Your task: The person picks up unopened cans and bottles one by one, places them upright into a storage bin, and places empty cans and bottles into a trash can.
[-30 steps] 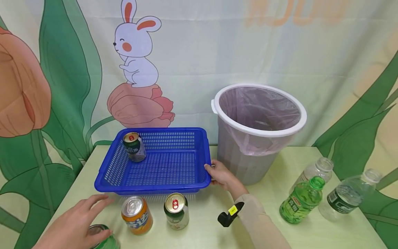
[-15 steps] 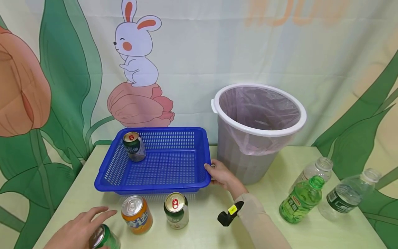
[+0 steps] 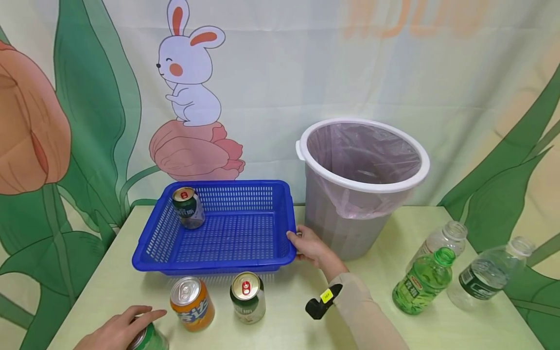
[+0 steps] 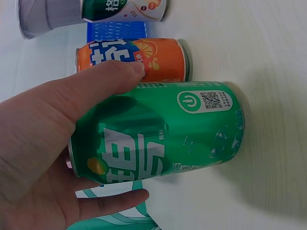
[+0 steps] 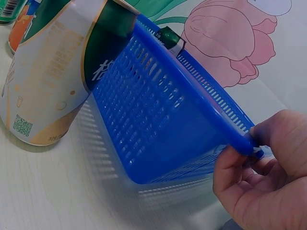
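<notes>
At the front left, my left hand (image 3: 114,331) has its thumb and fingers around the upper part of a green soda can (image 4: 192,129). The can stands on the table, and its lid is partly hidden by the hand. My right hand (image 3: 311,244) pinches the right rim of a blue plastic basket (image 3: 227,267) between thumb and fingers. Inside the basket, a dark green and silver can (image 3: 189,209) stands at the back left. An orange soda can (image 3: 192,304) and a green and cream can (image 3: 248,299) stand in front of the basket.
A grey trash bin (image 3: 341,228) with a white rim and a plastic liner stands behind my right hand. To the right are a green bottle (image 3: 420,284), a clear bottle (image 3: 442,240) and a labelled clear bottle (image 3: 487,274). A printed curtain (image 3: 262,87) hangs behind the table.
My left hand has moved down and slightly right, closing around the green can. The right hand keeps its hold on the basket rim.
</notes>
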### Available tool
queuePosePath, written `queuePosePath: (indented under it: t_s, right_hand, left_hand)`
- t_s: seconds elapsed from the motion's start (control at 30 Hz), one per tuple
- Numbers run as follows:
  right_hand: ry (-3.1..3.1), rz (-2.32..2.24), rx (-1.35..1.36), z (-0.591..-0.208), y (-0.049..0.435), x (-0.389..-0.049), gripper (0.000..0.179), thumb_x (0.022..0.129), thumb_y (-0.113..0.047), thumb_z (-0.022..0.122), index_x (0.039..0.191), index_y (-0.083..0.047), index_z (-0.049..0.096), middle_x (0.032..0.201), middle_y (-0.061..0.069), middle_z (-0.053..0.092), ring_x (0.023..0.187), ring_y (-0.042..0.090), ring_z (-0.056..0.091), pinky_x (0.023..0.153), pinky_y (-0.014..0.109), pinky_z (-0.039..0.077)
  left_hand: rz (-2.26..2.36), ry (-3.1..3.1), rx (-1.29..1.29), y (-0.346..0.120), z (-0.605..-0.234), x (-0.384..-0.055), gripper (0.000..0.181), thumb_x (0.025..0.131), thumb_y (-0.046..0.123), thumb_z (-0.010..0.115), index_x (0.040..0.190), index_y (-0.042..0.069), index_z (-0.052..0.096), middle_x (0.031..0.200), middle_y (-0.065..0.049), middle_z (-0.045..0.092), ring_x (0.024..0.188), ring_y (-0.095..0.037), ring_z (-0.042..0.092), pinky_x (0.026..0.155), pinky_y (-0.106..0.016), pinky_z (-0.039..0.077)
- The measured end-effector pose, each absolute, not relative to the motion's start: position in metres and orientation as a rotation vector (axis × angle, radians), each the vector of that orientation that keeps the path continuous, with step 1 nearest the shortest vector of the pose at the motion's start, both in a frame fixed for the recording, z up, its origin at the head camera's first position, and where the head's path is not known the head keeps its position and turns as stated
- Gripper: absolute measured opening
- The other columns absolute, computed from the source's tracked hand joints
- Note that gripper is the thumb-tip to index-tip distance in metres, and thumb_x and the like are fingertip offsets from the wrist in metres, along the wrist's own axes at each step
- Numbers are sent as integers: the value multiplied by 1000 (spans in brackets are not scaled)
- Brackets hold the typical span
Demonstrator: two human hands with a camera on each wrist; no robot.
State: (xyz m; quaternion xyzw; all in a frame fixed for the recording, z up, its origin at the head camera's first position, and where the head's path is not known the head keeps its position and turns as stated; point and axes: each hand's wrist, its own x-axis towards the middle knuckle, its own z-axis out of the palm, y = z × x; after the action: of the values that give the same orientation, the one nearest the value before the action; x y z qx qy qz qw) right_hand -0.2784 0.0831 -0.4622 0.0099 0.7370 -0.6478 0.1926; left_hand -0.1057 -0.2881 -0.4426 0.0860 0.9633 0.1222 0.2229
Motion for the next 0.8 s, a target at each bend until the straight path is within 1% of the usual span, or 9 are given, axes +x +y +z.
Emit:
queuePosePath:
  t_s: [0.23, 0.37, 0.6, 0.8]
  right_hand:
    - [2073, -1823, 36, -462, 83, -278, 28, 97, -16, 43, 114, 5, 44, 94, 19, 62, 62, 13, 58, 52, 24, 47]
    - [2064, -1831, 35, -463, 82, -278, 28, 97, -16, 44, 114, 6, 44, 91, 17, 61, 63, 14, 57, 52, 25, 47]
    - [2073, -1816, 39, -460, 82, -277, 28, 98, -17, 43, 115, 5, 44, 92, 17, 62, 63, 13, 58, 52, 24, 47]
    - [2070, -1814, 36, -461, 82, -277, 28, 97, -16, 44, 116, 5, 43, 88, 14, 62, 61, 13, 57, 51, 24, 46]
  left_hand:
    - [356, 2670, 253, -288, -442, -105, 78, 63, 57, 75, 126, 17, 51, 117, -10, 49, 91, -24, 52, 73, -51, 51]
    - [369, 2668, 284, -291, -442, -106, 75, 64, 56, 75, 123, 16, 52, 111, -7, 50, 88, -23, 52, 73, -49, 52]
    - [372, 2667, 307, -295, -447, -108, 69, 62, 53, 77, 117, 17, 54, 106, -6, 51, 85, -22, 51, 73, -46, 52]
    - [363, 2679, 355, -297, -448, -109, 66, 62, 53, 78, 112, 18, 54, 104, -4, 50, 83, -21, 50, 72, -44, 52]
